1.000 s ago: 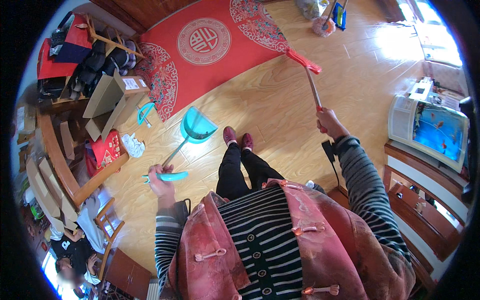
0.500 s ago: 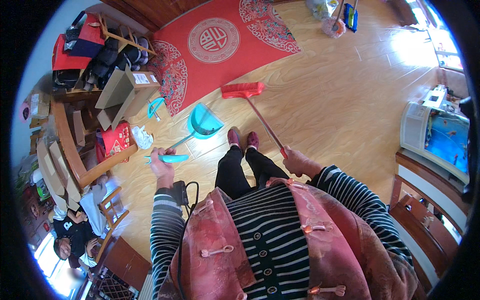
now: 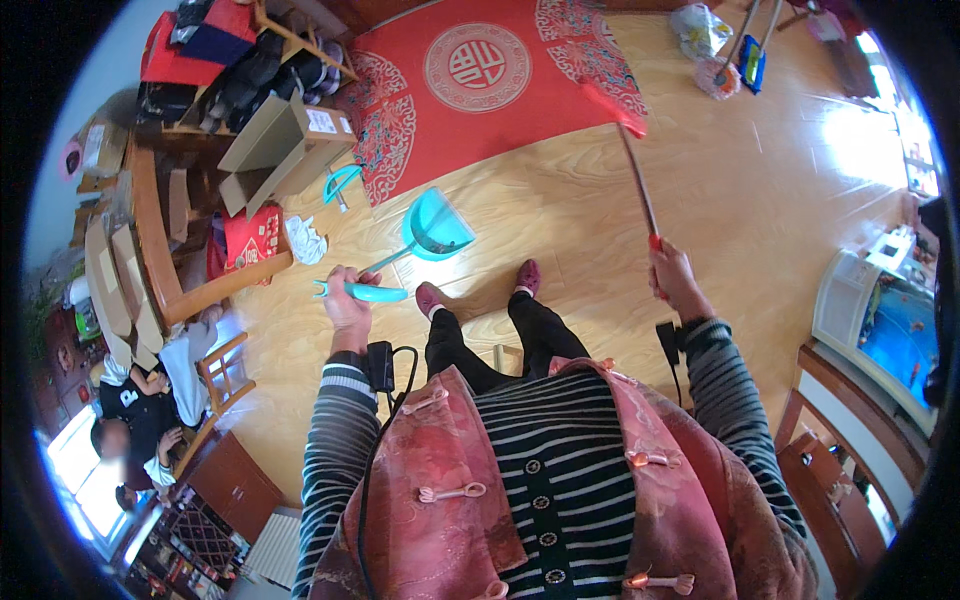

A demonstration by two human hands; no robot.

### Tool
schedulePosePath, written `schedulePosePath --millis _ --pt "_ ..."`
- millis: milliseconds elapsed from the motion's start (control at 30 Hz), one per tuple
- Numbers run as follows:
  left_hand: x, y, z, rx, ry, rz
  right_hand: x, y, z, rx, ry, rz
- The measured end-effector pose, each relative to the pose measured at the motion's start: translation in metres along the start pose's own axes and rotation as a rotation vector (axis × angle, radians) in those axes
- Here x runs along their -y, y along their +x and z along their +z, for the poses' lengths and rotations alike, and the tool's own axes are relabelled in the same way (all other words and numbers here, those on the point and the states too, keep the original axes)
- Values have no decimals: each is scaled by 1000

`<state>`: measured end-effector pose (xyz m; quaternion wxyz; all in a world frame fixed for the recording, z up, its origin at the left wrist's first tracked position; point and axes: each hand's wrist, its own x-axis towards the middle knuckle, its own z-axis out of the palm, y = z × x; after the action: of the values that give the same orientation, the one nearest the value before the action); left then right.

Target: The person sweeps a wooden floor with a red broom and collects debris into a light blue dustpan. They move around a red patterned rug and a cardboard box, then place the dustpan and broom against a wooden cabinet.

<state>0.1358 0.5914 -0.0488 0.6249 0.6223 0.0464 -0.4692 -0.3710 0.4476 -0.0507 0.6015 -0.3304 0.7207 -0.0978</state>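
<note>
My left hand point(image 3: 348, 298) is closed round the handle of a turquoise dustpan point(image 3: 437, 225). Its pan hangs low in front of my feet, with some dark bits inside. My right hand point(image 3: 672, 270) grips the upper end of a red broom point(image 3: 640, 180). The stick slants away from me, and the blurred red bristle head reaches the corner of a red patterned mat point(image 3: 400, 45). Whether the bristles touch the mat I cannot tell.
Beside the mat lie an open cardboard box point(image 3: 290, 150), a turquoise-handled tool point(image 3: 341, 184) and a crumpled white bag point(image 3: 305, 240). A mop point(image 3: 752, 65) stands far right. A fish tank point(image 3: 890, 325) is at the right. Another person point(image 3: 140, 400) sits at the left.
My right hand has moved right and the broom head has swung right and away, onto the mat's corner. My feet have stepped apart. The dustpan stays in my left hand.
</note>
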Motion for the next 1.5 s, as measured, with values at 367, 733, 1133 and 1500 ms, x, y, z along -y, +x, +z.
schedulePosePath --millis 367,733,1133,1500 --pt "-16 10 -48 87 -24 15 -38 -28 175 237 -518 -37" --pt "-76 14 -151 91 -231 0 43 -151 227 273 -110 213" --pt "-127 26 -255 -120 -268 62 27 -72 380 352 -677 13" --pt "-133 47 -296 -156 -245 76 54 -171 355 396 -577 84"
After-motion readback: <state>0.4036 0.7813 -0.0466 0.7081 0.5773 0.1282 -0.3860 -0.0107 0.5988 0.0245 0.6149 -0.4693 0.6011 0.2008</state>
